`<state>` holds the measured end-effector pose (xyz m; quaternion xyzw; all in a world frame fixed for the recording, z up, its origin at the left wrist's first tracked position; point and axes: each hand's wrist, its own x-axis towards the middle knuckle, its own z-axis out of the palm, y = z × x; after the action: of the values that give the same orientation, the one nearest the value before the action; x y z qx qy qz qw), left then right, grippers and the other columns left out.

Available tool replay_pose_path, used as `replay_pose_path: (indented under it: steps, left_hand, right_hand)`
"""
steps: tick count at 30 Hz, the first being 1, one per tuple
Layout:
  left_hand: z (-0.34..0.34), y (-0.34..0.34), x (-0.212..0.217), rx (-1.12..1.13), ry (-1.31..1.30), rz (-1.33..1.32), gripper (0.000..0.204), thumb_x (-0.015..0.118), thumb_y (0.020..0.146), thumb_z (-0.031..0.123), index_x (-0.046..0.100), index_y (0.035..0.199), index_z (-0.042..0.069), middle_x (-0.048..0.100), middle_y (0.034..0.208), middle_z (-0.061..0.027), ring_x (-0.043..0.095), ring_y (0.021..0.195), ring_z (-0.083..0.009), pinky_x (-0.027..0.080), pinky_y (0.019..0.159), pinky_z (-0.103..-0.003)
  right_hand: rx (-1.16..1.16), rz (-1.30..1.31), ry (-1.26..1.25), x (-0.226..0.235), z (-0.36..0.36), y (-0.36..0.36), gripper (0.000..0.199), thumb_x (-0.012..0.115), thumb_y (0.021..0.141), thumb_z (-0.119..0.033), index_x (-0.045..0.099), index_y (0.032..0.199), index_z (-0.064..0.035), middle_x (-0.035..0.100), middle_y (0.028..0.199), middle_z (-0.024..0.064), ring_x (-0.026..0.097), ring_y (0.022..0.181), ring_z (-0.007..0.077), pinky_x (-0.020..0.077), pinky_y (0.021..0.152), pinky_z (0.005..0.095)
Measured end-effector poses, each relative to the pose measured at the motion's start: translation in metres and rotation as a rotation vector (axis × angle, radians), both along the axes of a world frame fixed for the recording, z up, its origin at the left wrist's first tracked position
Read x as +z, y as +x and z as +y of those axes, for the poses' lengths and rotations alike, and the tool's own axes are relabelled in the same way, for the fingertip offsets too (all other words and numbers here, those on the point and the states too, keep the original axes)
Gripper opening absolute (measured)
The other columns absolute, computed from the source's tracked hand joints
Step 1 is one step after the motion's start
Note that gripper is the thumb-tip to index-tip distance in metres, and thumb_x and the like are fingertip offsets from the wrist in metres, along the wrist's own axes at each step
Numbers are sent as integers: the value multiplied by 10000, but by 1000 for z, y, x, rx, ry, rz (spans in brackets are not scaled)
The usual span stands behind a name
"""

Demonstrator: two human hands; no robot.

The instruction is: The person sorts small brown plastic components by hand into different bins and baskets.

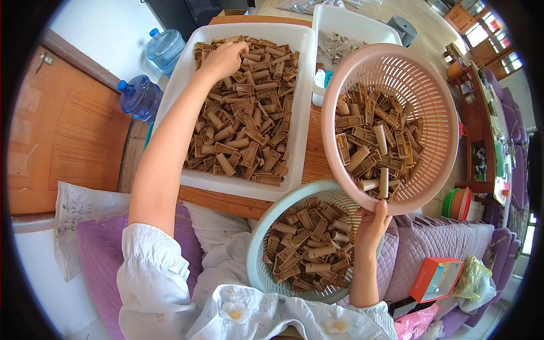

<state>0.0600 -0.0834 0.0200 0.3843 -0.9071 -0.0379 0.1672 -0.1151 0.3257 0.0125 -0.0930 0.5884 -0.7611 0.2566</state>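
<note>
My left hand (224,60) reaches to the far part of a white rectangular tray (307,62) heaped with small brown trough-shaped plastic pieces (238,113). Its fingers are curled down among the pieces, and what they hold is hidden. With the thumb on top, my right hand (372,228) grips the near rim of a pink slotted plastic basket (439,124). This basket is tilted and partly filled with the same brown pieces (377,133); one lighter piece (384,182) lies just inside the rim by my thumb. Below it, a pale green basket (258,266) holds more of them.
Tray and pink basket rest at a wooden table (320,158). Behind stands another white bin (362,28) with small scraps, beside a grey cylinder (403,28). Blue water jugs (141,97) stand left, near a wooden door (65,130). A purple sofa (442,243) with a red box (428,280) lies right.
</note>
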Motion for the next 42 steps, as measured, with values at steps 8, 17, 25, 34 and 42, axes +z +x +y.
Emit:
replay_pose_path:
  steps: [8, 17, 25, 34, 42]
  left_hand:
    - [5, 9, 1, 43, 356, -302, 319, 630, 703, 233, 472, 907, 46, 575, 883, -153, 549, 849, -300, 429, 710, -364]
    - [8, 11, 11, 50, 208, -218, 160, 582, 704, 144, 520, 833, 70, 586, 810, -115, 559, 794, -280, 442, 683, -374]
    - [68, -46, 105, -50, 626, 738, 278, 448, 850, 264, 466, 1035, 58, 567, 918, -97, 561, 819, -162, 446, 648, -329]
    - [111, -83, 99, -280, 420, 514, 346, 459, 848, 302, 502, 1074, 42, 578, 957, -104, 556, 833, -198, 431, 743, -311]
    - [57, -27, -27, -193, 356, -33, 206, 398, 838, 135, 491, 982, 20, 572, 874, -181, 551, 838, -305, 422, 727, -370]
  right_hand:
    - [-28, -12, 10, -2, 1, -1, 243, 471, 854, -218, 368, 987, -43, 501, 778, 74, 498, 568, 159, 432, 550, 282]
    - [3, 7, 5, -2, 1, -2, 253, 471, 854, -221, 363, 996, -41, 501, 776, 75, 492, 566, 153, 430, 546, 272]
    - [-4, 12, 9, -2, 0, -2, 243, 464, 858, -227, 364, 971, -37, 499, 752, 77, 491, 562, 152, 421, 538, 266]
    - [-9, 12, -4, 3, -1, 0, 228, 460, 859, -219, 369, 958, -36, 498, 749, 76, 487, 548, 154, 420, 537, 268]
    - [6, 6, 9, 1, 0, 0, 227, 469, 854, -218, 374, 961, -42, 497, 762, 75, 489, 558, 156, 424, 539, 274]
